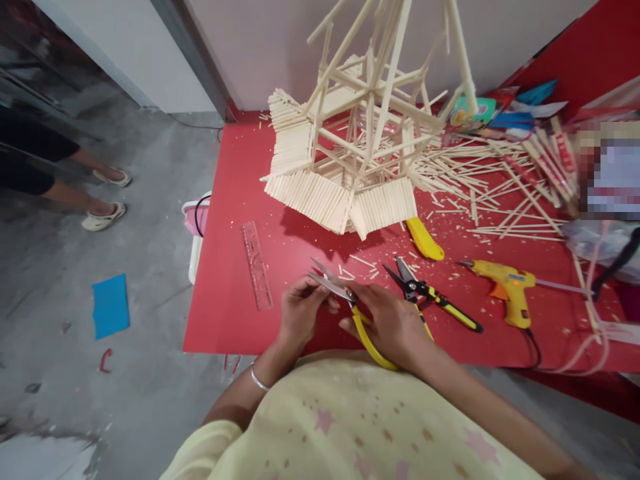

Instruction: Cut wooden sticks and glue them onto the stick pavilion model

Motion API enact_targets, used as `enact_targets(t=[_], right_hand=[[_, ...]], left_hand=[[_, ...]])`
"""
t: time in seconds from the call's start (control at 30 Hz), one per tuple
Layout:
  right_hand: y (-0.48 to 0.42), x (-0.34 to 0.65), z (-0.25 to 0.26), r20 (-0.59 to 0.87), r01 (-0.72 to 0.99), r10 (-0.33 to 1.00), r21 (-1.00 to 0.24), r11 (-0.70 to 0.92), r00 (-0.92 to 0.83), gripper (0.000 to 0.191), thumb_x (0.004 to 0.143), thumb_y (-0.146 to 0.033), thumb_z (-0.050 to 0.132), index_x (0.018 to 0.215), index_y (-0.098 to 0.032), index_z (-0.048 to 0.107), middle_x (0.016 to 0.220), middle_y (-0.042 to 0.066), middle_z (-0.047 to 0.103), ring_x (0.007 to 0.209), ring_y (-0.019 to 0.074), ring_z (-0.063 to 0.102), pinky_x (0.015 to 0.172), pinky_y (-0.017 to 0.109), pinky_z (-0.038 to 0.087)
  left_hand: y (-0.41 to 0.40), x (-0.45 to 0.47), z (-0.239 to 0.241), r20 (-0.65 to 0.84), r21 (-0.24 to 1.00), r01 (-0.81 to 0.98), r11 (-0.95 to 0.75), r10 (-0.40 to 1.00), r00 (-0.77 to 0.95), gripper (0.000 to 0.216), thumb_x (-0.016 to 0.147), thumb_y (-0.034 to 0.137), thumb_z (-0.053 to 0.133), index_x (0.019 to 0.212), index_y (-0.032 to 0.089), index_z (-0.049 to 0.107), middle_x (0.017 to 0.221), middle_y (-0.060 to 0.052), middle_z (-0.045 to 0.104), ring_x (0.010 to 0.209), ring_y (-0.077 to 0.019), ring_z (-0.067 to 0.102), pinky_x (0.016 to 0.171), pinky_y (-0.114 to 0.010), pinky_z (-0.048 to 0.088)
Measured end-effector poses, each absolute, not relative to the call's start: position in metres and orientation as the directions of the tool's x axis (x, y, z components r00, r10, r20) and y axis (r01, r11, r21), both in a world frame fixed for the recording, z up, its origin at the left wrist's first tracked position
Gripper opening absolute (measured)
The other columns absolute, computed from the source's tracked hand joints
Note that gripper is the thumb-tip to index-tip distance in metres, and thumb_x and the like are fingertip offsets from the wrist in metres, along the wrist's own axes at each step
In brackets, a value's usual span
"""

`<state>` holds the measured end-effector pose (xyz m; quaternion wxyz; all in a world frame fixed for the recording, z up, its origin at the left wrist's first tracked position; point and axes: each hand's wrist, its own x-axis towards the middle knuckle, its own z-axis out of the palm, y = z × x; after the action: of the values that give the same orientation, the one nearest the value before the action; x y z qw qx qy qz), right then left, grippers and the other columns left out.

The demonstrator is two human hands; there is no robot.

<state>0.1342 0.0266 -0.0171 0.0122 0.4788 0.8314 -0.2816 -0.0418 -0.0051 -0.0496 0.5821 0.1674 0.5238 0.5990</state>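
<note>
My right hand (390, 323) grips the yellow handles of a pair of snips (336, 288), whose metal blades stand apart and point left. My left hand (300, 310) is closed in a pinch right at the blades; whatever thin piece it holds is too small to name. Both hands rest near the front edge of a red table (235, 267). Behind them stands a tall frame built of pale wooden sticks (345, 167), its lower skirt made of sticks set side by side.
A clear ruler (257, 265) lies left of my hands. Black-and-yellow cutters (430, 293), a yellow knife (424, 239) and a yellow glue gun (505, 288) with its cord lie to the right. Loose sticks (500, 193) litter the back right. Another person's legs (85, 187) stand at far left.
</note>
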Motion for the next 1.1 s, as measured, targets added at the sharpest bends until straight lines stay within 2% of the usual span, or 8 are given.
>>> enact_targets(t=[0.33,0.8,1.1], right_hand=[[0.026,0.136,-0.027,-0.259,0.747,0.797,-0.581,0.322,-0.546,0.055,0.093,-0.056,0.057,0.137,-0.023,0.056,0.113,0.012,0.073,0.102,0.0275,0.071,0.086,0.035,0.052],[0.022,0.137,-0.033,-0.245,0.768,0.811,-0.544,0.339,-0.531,0.051,0.092,-0.048,0.057,0.137,-0.023,0.055,0.111,0.012,0.074,0.098,0.0281,0.073,0.079,0.033,0.052],[0.022,0.136,-0.032,-0.246,0.744,0.808,-0.59,0.314,-0.536,0.049,0.092,-0.047,0.058,0.135,-0.023,0.055,0.112,0.012,0.074,0.1,0.0275,0.072,0.082,0.032,0.052]], left_hand=[[-0.007,-0.04,-0.053,-0.4,0.821,-0.525,0.223,0.881,-0.252,0.024,0.073,0.032,0.084,0.071,0.015,0.067,0.053,-0.001,0.068,0.045,-0.0124,0.062,0.048,-0.021,0.052],[-0.008,-0.038,-0.053,-0.462,0.736,-0.631,0.243,0.862,-0.207,0.029,0.068,0.031,0.088,0.072,0.015,0.064,0.053,-0.001,0.068,0.043,-0.0122,0.061,0.045,-0.02,0.052],[-0.007,-0.04,-0.052,-0.493,0.678,-0.684,0.27,0.857,-0.15,0.034,0.065,0.032,0.091,0.073,0.015,0.062,0.053,-0.001,0.068,0.042,-0.0117,0.061,0.044,-0.019,0.051]])
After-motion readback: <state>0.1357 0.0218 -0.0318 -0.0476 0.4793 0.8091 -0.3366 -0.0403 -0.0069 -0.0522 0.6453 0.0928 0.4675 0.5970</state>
